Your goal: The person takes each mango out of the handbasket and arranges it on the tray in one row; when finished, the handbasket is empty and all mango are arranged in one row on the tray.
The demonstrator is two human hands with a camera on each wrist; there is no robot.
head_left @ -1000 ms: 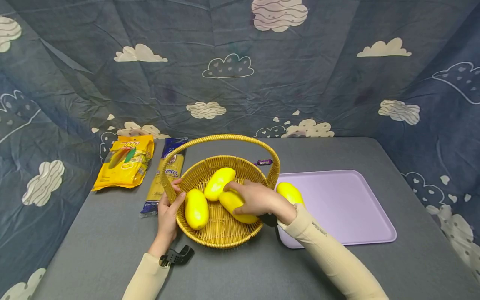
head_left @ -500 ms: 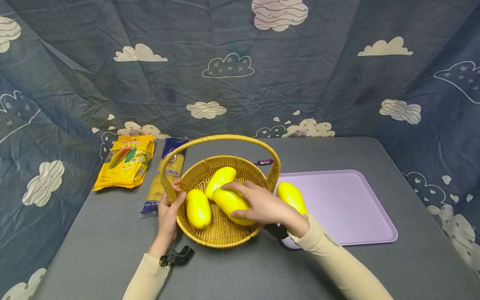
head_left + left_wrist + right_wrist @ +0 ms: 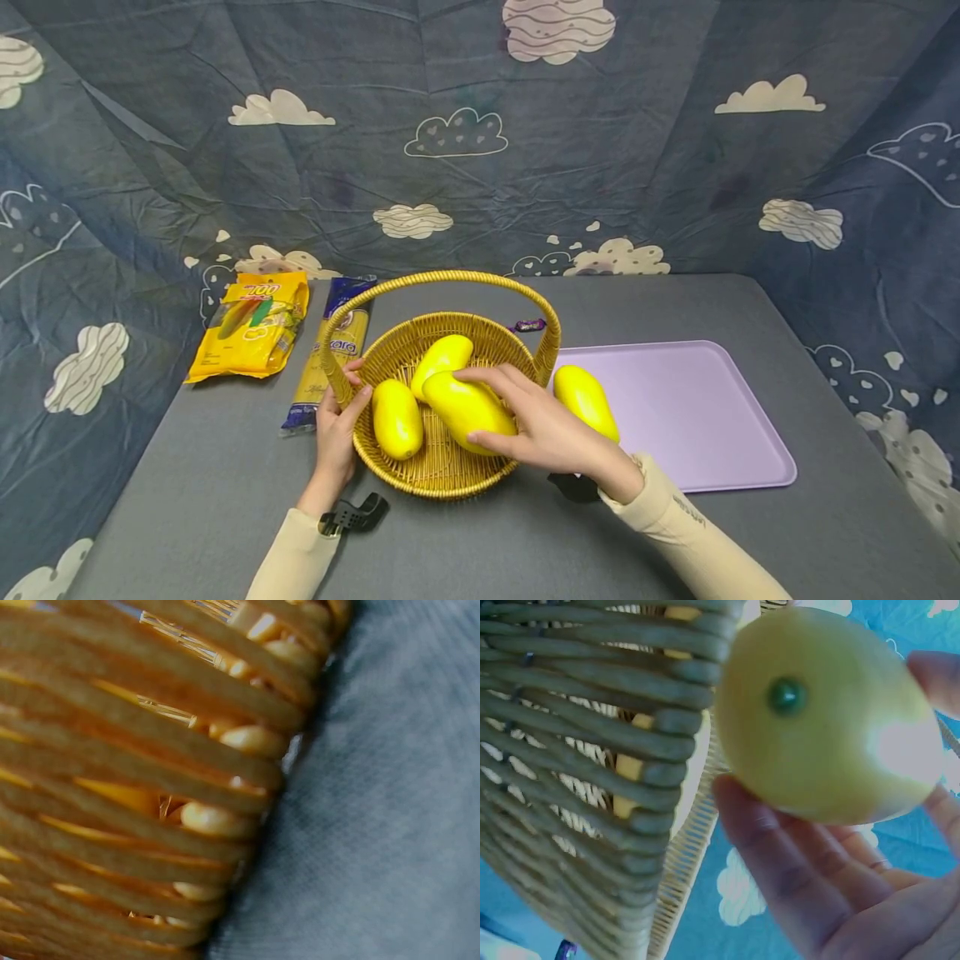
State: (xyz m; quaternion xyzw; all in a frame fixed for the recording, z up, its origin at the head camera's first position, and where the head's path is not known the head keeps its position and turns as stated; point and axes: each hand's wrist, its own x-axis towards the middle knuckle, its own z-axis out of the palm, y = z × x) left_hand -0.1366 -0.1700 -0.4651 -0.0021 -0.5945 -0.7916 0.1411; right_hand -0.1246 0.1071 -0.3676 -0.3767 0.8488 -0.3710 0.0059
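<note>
My right hand (image 3: pixel 536 425) grips a yellow mango (image 3: pixel 468 412) over the right part of the wicker basket (image 3: pixel 438 479). In the right wrist view the fingers (image 3: pixel 780 862) curl under this mango, whose end with a green stem spot (image 3: pixel 787 696) faces the camera beside the basket's wall. Two more mangoes lie inside: one at the left (image 3: pixel 397 418), another farther back (image 3: pixel 442 362). With its thumb over the rim, my left hand (image 3: pixel 337 437) holds the basket's left side by the handle's foot. Close up, the left wrist view has only the woven wall and grey cloth.
A lilac tray (image 3: pixel 690 417) sits right of the basket, a mango (image 3: pixel 587 402) on its left end, partly behind my right wrist. To the left lie a pasta packet (image 3: pixel 330 358) and a yellow snack bag (image 3: pixel 251 325). Behind the basket is a small purple-wrapped candy (image 3: pixel 528 325).
My right hand has drawn the gripped mango up from among the others, shifting its wrist rightward. The left mango has settled slightly to the right. My left hand stays put.
</note>
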